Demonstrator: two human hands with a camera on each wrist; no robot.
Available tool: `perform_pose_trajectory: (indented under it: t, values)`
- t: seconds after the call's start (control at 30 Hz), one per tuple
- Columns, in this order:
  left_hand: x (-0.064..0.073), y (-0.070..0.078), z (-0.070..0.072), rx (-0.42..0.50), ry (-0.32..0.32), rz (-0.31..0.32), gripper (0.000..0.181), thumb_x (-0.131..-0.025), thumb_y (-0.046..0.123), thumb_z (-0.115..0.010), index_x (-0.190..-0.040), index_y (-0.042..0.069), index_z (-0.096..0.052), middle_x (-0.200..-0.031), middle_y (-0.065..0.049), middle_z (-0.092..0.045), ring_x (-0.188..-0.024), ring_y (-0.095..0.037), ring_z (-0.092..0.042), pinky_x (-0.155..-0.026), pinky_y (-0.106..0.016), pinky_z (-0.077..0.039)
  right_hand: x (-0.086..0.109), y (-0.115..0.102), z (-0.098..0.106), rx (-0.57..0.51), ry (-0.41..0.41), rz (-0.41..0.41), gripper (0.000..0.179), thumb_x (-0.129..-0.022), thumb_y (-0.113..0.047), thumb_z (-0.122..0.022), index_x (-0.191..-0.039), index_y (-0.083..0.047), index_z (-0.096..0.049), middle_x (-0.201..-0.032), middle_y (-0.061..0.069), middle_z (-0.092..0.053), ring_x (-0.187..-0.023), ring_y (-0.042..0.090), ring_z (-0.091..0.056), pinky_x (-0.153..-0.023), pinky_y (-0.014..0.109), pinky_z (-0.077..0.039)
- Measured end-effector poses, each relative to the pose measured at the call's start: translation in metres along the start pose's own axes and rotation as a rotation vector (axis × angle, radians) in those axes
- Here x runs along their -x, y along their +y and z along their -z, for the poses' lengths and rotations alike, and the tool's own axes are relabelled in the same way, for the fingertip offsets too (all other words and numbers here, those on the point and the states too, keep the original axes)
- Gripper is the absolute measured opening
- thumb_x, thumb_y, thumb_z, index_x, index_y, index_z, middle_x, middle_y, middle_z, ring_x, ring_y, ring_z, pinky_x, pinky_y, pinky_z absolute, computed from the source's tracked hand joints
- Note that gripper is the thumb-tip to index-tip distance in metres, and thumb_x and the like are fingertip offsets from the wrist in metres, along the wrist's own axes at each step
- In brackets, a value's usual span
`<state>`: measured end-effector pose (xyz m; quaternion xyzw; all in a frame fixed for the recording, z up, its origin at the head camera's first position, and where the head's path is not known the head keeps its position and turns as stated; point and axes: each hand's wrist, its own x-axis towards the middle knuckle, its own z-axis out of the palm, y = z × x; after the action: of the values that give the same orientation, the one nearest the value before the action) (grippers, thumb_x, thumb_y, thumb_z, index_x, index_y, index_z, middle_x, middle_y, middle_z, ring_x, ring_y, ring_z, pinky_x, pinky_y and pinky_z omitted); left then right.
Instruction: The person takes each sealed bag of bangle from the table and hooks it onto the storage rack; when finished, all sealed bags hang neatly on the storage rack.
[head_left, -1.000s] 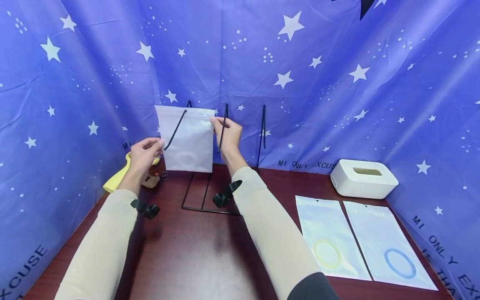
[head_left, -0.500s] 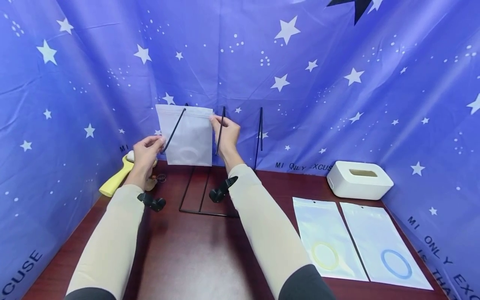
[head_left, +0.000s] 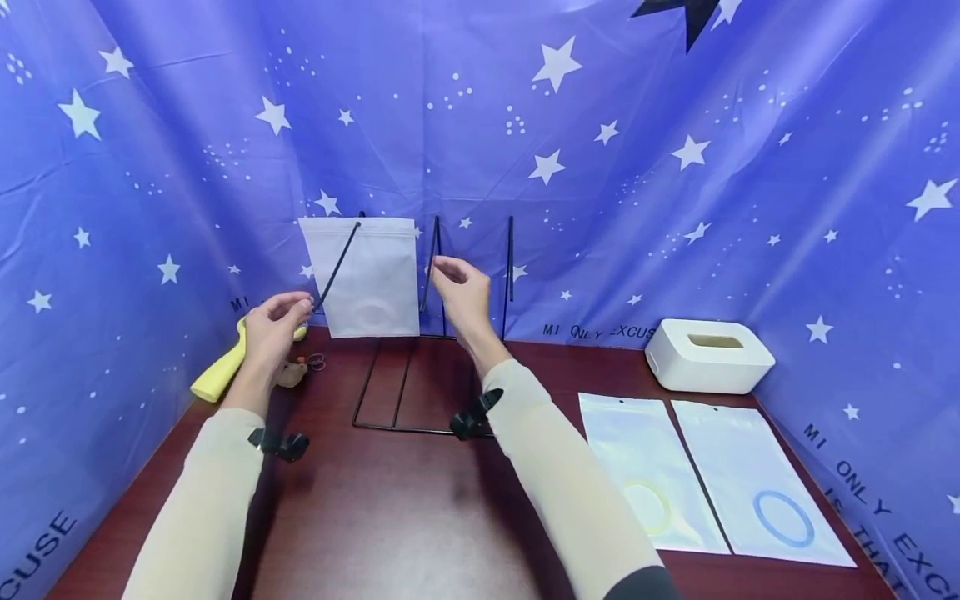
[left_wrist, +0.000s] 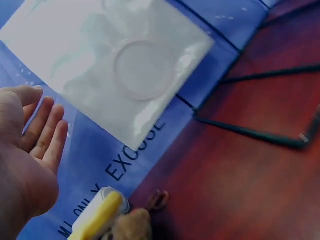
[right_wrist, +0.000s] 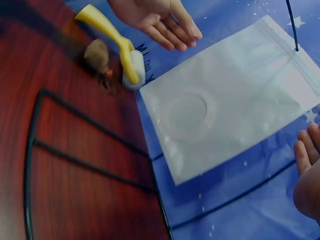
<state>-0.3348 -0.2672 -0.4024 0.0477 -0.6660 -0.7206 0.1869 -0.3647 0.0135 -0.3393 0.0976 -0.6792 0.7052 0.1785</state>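
Note:
A white zip bag [head_left: 367, 279] hangs by its top hole on the left prong [head_left: 339, 265] of a black wire rack [head_left: 397, 429]. A pale ring [left_wrist: 145, 70] shows faintly through the bag in the left wrist view. Just off the bag's left edge is my left hand [head_left: 276, 325], fingers loosely bent and holding nothing. My right hand [head_left: 465, 296] is apart from the bag's right side, near the middle prong [head_left: 431, 267], and its fingers hold nothing. In the right wrist view only part of the right hand [right_wrist: 310, 175] shows at the edge.
Two more white bags lie flat at right, one with a yellow ring [head_left: 647, 508], one with a blue ring [head_left: 783, 518]. Behind them stands a white tissue box [head_left: 708, 358]. A yellow-handled roller [head_left: 221, 367] and a small brown trinket [head_left: 291, 373] lie at the back left.
Both hands have let go of the bag and drawn away from its edges, the right hand to the right. The bag now hangs on the prong by itself. The view has shifted slightly.

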Motion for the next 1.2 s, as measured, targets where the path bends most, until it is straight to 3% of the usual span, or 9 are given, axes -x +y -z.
perform_pose_trajectory:
  t: [0.2, 0.27, 0.33, 0.43, 0.5, 0.6, 0.83, 1.07, 1.2]
  values:
    - [0.035, -0.011, 0.003, -0.281, -0.153, 0.011, 0.041, -0.099, 0.031, -0.071, -0.131, 0.005, -0.068, -0.097, 0.022, -0.073, -0.09, 0.005, -0.068, -0.068, -0.018, -0.055, 0.017, 0.007, 0.034, 0.051, -0.08, 0.04, 0.028, -0.091, -0.009, -0.077, -0.117, 0.003, -0.075, -0.115, 0.021, -0.077, -0.1, 0.014, -0.073, -0.091, 0.022, -0.058]
    - [0.048, -0.015, 0.0, -0.376, -0.202, -0.033, 0.043, -0.098, 0.035, -0.072, -0.131, 0.007, -0.069, -0.105, 0.014, -0.076, -0.094, 0.007, -0.064, -0.098, -0.021, -0.05, 0.023, 0.009, 0.047, 0.1, -0.104, 0.045, 0.029, -0.092, -0.01, -0.077, -0.118, 0.003, -0.074, -0.116, 0.02, -0.077, -0.103, 0.017, -0.074, -0.092, 0.022, -0.057]
    - [0.061, -0.02, -0.002, -0.448, -0.27, -0.074, 0.042, -0.098, 0.036, -0.071, -0.13, 0.009, -0.071, -0.114, 0.004, -0.077, -0.098, 0.009, -0.062, -0.109, -0.031, -0.044, 0.029, 0.009, 0.06, 0.134, -0.124, 0.047, 0.029, -0.093, -0.01, -0.076, -0.119, 0.003, -0.074, -0.116, 0.02, -0.077, -0.105, 0.019, -0.074, -0.093, 0.022, -0.057]
    - [0.076, -0.027, -0.004, -0.548, -0.362, -0.119, 0.04, -0.099, 0.038, -0.07, -0.131, 0.013, -0.071, -0.126, -0.007, -0.075, -0.109, 0.004, -0.062, -0.113, -0.029, -0.039, 0.038, 0.008, 0.078, 0.152, -0.12, 0.053, 0.028, -0.092, -0.009, -0.076, -0.117, 0.004, -0.075, -0.114, 0.021, -0.077, -0.099, 0.01, -0.073, -0.088, 0.017, -0.057]
    - [0.084, -0.033, -0.005, -0.564, -0.411, -0.141, 0.04, -0.099, 0.033, -0.07, -0.132, 0.01, -0.07, -0.128, -0.012, -0.074, -0.113, -0.008, -0.067, -0.096, -0.018, -0.05, 0.044, 0.008, 0.09, 0.133, -0.124, 0.043, 0.028, -0.092, -0.007, -0.077, -0.116, 0.005, -0.074, -0.114, 0.023, -0.076, -0.094, 0.004, -0.072, -0.086, 0.016, -0.057]
    - [0.093, -0.041, -0.006, -0.596, -0.434, -0.146, 0.041, -0.098, 0.029, -0.073, -0.134, 0.008, -0.069, -0.129, -0.013, -0.073, -0.12, -0.023, -0.069, -0.093, -0.016, -0.051, 0.052, 0.006, 0.11, 0.133, -0.134, 0.026, 0.029, -0.091, -0.008, -0.078, -0.117, 0.004, -0.074, -0.115, 0.024, -0.076, -0.092, 0.001, -0.073, -0.084, 0.016, -0.058]
    - [0.099, -0.06, -0.001, -0.696, -0.49, -0.129, 0.053, -0.095, 0.033, -0.076, -0.14, 0.008, -0.064, -0.139, -0.015, -0.068, -0.134, -0.036, -0.06, -0.11, -0.056, -0.047, 0.065, 0.007, 0.162, 0.215, -0.109, 0.025, 0.029, -0.092, -0.012, -0.078, -0.118, 0.001, -0.075, -0.117, 0.022, -0.076, -0.095, 0.002, -0.072, -0.086, 0.015, -0.057]
    - [0.097, -0.078, 0.008, -0.839, -0.464, -0.169, 0.064, -0.089, 0.043, -0.08, -0.142, 0.013, -0.063, -0.155, -0.023, -0.051, -0.148, -0.043, -0.044, -0.116, -0.066, -0.036, 0.074, 0.015, 0.208, 0.243, -0.034, 0.006, 0.031, -0.092, -0.015, -0.079, -0.118, 0.003, -0.074, -0.102, -0.006, -0.08, -0.093, -0.001, -0.072, -0.084, 0.014, -0.057]
    - [0.098, -0.083, 0.007, -0.886, -0.452, -0.22, 0.064, -0.087, 0.044, -0.081, -0.141, 0.013, -0.065, -0.154, -0.02, -0.054, -0.149, -0.042, -0.043, -0.115, -0.066, -0.038, 0.074, 0.017, 0.232, 0.273, 0.015, -0.016, 0.031, -0.093, -0.017, -0.078, -0.119, 0.001, -0.074, -0.098, -0.016, -0.079, -0.092, -0.003, -0.072, -0.084, 0.012, -0.056]
